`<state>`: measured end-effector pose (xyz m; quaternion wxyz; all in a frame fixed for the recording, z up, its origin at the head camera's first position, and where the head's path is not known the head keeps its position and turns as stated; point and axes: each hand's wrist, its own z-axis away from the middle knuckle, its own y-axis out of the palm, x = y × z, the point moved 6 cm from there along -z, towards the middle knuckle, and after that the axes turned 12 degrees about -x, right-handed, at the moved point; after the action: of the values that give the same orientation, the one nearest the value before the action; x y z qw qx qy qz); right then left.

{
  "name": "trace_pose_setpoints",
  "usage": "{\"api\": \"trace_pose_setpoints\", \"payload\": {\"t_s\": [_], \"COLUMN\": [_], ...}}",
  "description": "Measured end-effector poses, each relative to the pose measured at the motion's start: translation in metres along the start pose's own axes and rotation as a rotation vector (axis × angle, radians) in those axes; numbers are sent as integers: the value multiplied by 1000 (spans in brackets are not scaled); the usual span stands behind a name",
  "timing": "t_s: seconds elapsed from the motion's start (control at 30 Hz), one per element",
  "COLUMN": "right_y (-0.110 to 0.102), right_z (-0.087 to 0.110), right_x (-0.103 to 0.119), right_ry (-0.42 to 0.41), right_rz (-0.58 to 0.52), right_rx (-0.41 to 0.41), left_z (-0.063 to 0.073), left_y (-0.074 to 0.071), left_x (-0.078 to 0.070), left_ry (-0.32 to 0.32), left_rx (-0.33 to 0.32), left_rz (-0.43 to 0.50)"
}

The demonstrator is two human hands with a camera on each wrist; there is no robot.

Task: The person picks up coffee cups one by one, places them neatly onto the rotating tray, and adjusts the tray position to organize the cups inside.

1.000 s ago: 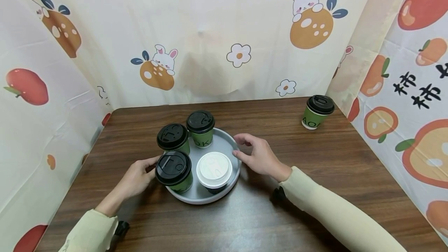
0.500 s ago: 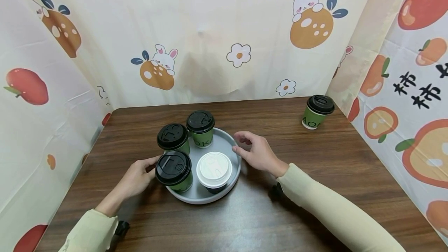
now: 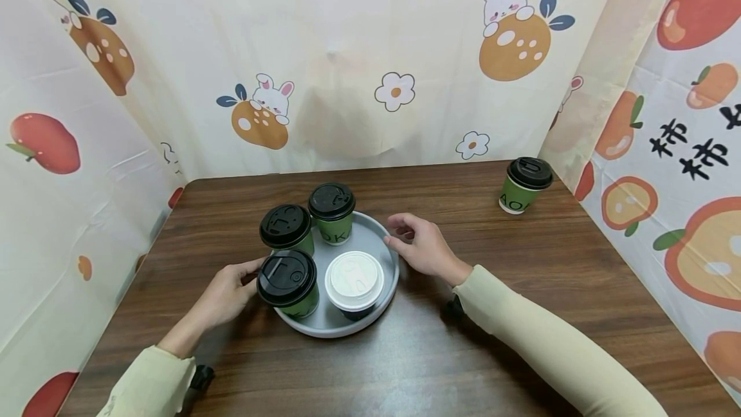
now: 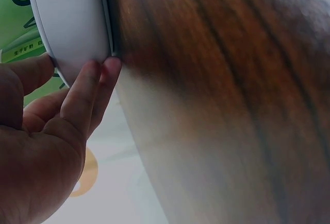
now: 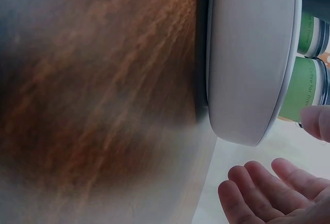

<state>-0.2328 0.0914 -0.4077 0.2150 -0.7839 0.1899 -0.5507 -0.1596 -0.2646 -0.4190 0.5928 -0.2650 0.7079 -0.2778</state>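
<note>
A round grey tray [image 3: 370, 231] stands on the table, bearing several lidded paper cups. My left hand [image 3: 228, 295] grips its left edge; in the left wrist view the thumb [image 4: 40, 69] is at the upper rim and fingertips [image 4: 88, 69] press the outer wall. On the tray, green cups with black lids stand at near left [image 3: 287, 278], left [image 3: 285, 227] and back [image 3: 332, 203]. A white-lidded dark cup [image 3: 354, 280] stands at the front right. My right hand [image 3: 425, 244], fingers loosely bent, is beside the right rim, a gap showing in the right wrist view.
Another green cup with a black lid [image 3: 525, 185] stands at the table's back right corner. The brown wooden table [image 3: 463, 365] meets a printed cloth backdrop [image 3: 347, 31] behind, with more printed cloth on both sides.
My right hand has shifted slightly away from me along the tray's right rim, its fingers curling a little more. The left hand, tray and cups look unmoved.
</note>
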Motion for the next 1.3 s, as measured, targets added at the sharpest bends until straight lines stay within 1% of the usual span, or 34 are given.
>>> {"api": "trace_pose_setpoints", "payload": {"t_s": [0.17, 0.57, 0.8, 0.9, 1.03, 1.3], "right_y": [3, 10, 16, 17, 20, 24], "right_z": [-4, -7, -9, -9, -10, -12], "right_x": [-4, -8, -14, -13, -13, -15], "right_ry": [19, 53, 69, 63, 56, 81], "right_rz": [0, 6, 55, 69, 76, 88], "right_rx": [9, 26, 43, 46, 51, 68], "left_z": [0, -1, -1, 0, 0, 0], "left_y": [0, -1, -1, -1, -1, -1], "left_x": [-1, -1, -1, -1, 0, 0], "left_ry": [6, -9, 2, 6, 3, -6], "left_rx": [-2, 2, 3, 2, 1, -3], "left_rz": [-1, 0, -1, 0, -1, 1]}}
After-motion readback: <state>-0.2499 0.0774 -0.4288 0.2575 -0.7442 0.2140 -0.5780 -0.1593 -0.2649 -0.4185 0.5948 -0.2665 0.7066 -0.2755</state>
